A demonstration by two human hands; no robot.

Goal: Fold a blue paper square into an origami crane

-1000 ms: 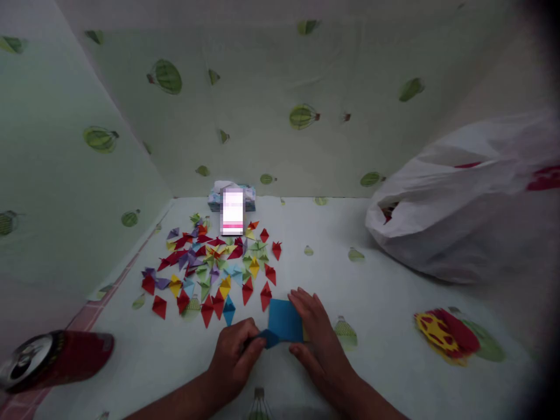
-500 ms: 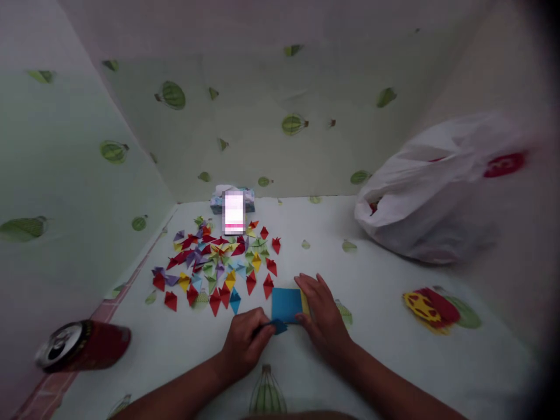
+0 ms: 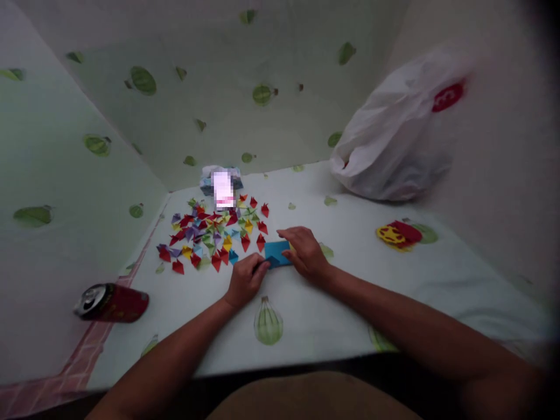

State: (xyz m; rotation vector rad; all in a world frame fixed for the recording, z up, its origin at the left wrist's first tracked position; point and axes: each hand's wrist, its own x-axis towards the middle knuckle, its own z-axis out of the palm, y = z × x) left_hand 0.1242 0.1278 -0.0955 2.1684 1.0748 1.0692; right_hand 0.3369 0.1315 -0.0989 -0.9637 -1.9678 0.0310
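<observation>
Left hand pinches the folded corner of the blue paper, right hand flat on it, beside the folded pieces.

A small blue paper square lies flat on the desk, just in front of the scatter of folded coloured pieces. Its near left corner is folded up into a small dark point, pinched at the tips of the left hand. The right hand rests on its right edge, covering that side. Its top surface is plain and evenly blue.
</observation>
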